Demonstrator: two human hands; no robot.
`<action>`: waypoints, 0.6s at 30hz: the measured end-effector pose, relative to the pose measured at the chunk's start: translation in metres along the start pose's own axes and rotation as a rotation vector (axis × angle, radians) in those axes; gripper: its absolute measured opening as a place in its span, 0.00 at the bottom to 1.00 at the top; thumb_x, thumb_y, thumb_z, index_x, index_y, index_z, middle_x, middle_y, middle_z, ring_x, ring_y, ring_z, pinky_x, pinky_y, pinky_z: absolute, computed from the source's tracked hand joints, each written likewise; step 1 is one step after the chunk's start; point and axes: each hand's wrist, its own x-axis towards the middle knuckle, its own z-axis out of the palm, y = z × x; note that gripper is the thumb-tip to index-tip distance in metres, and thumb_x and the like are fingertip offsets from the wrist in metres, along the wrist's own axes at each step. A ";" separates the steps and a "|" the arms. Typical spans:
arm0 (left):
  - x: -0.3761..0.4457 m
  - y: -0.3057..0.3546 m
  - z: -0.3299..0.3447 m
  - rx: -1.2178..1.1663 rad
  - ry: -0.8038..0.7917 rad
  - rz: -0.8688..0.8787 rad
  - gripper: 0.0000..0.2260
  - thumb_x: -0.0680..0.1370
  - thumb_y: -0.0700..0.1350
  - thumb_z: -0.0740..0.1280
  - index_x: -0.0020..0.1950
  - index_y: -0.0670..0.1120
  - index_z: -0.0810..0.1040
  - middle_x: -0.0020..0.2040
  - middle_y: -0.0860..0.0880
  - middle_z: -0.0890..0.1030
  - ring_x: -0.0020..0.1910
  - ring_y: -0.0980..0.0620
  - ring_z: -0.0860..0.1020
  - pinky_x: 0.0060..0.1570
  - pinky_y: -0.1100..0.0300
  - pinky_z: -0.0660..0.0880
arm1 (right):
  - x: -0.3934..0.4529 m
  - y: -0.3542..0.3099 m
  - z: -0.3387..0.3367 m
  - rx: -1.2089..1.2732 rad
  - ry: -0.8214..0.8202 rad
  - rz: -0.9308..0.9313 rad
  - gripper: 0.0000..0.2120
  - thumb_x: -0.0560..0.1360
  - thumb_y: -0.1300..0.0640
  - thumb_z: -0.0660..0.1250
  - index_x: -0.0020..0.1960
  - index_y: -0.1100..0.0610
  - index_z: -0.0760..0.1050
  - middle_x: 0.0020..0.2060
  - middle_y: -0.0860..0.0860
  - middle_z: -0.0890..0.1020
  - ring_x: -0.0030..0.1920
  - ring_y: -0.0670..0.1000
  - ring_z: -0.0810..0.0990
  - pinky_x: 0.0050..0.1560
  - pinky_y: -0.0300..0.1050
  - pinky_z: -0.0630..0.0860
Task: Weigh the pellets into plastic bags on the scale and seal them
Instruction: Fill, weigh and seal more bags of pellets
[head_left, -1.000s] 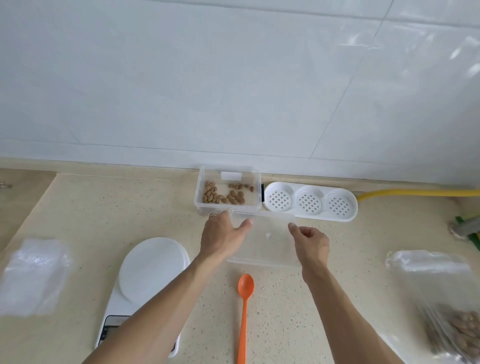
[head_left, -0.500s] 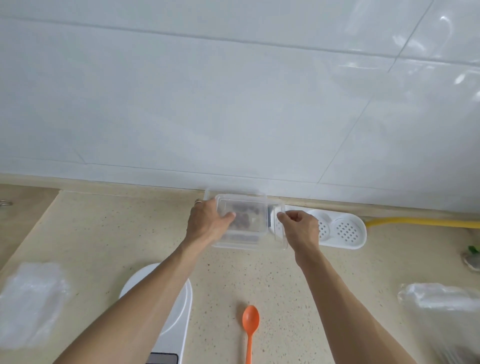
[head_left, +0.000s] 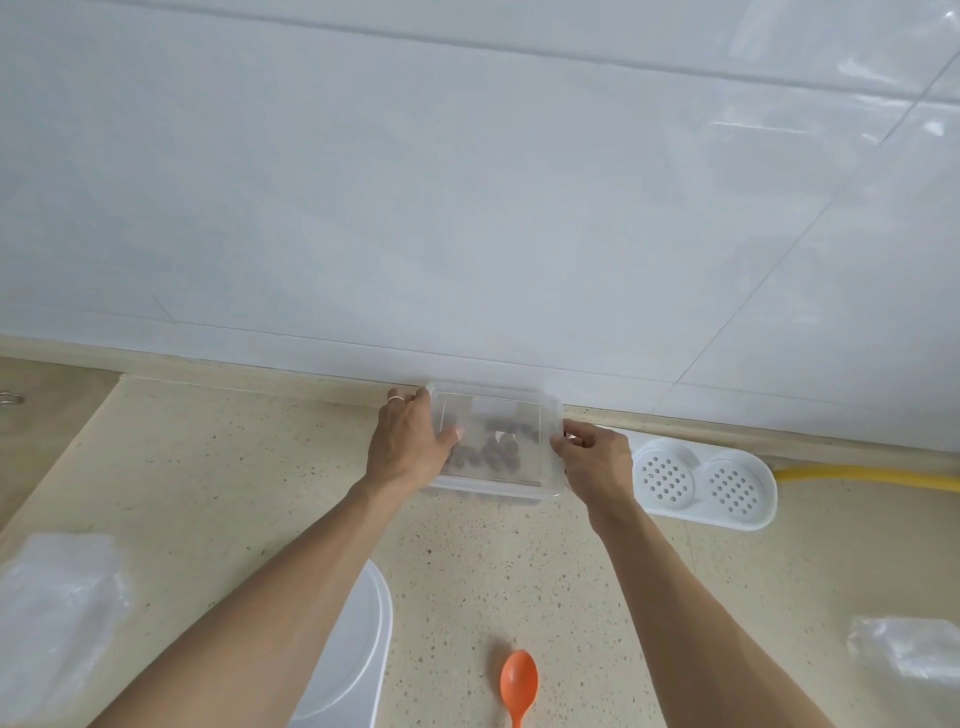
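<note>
A white tray (head_left: 706, 480) with round dishes full of little holes lies on the speckled tan counter (head_left: 218, 467), right by the white tile wall (head_left: 467, 182). A yellow hose (head_left: 872, 477) runs along the counter beside the tray. A small metal ring (head_left: 9, 399) sits far off at the left edge.

Clear lidded container (head_left: 493, 444), brown pellets (head_left: 488, 453) inside, against wall.

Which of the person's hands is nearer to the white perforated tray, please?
Right. The right hand grips the clear box's right edge, just beside the white perforated tray. The left hand holds the box's far side, farther away.
</note>
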 end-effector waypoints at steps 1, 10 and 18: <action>0.001 -0.001 0.001 0.000 -0.003 0.007 0.23 0.76 0.54 0.68 0.66 0.43 0.71 0.60 0.41 0.72 0.62 0.43 0.71 0.58 0.52 0.72 | 0.000 0.000 0.000 0.007 -0.002 -0.002 0.08 0.75 0.56 0.72 0.54 0.50 0.85 0.38 0.52 0.86 0.37 0.51 0.78 0.41 0.50 0.76; 0.005 -0.001 0.006 0.020 -0.013 -0.015 0.24 0.78 0.53 0.66 0.71 0.45 0.67 0.64 0.42 0.69 0.63 0.43 0.71 0.55 0.51 0.73 | 0.008 0.004 0.004 -0.011 -0.005 0.017 0.11 0.75 0.53 0.72 0.56 0.51 0.84 0.42 0.48 0.86 0.45 0.52 0.84 0.53 0.53 0.81; -0.018 0.017 0.029 0.323 -0.099 0.344 0.26 0.80 0.61 0.56 0.76 0.54 0.61 0.79 0.47 0.56 0.78 0.45 0.51 0.74 0.42 0.50 | 0.003 0.001 -0.001 -0.243 -0.024 0.085 0.25 0.78 0.45 0.66 0.64 0.65 0.74 0.55 0.58 0.80 0.55 0.59 0.79 0.52 0.50 0.75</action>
